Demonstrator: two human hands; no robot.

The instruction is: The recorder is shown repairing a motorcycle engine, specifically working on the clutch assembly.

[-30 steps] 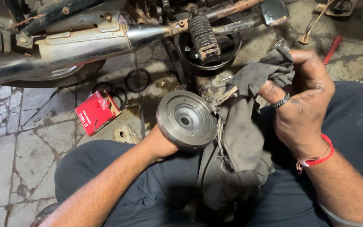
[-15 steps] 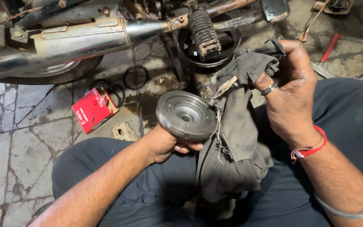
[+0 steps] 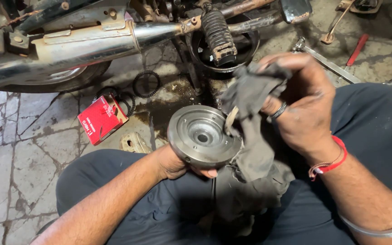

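My left hand (image 3: 178, 164) grips a round grey metal disc part (image 3: 203, 136) from underneath, its hollow face with a centre hole turned up toward me. My right hand (image 3: 302, 106), with a ring and a red thread at the wrist, is closed on a bunch of dirty grey rag (image 3: 255, 131). The rag's upper end is held against the disc's right rim, and the rest hangs down onto my lap.
A motorcycle's chrome exhaust pipe (image 3: 69, 47) runs across the top, with a ribbed rubber footpeg (image 3: 217, 31) over a dark bowl. A small red box (image 3: 100, 119), black rubber rings (image 3: 146, 84), a long metal tool (image 3: 330, 66) and a red-handled tool (image 3: 357, 49) lie on the cracked stone floor.
My right hand has gathered the rag and brought it down and left to the disc's rim. The disc has tilted so that its hollow face shows more.
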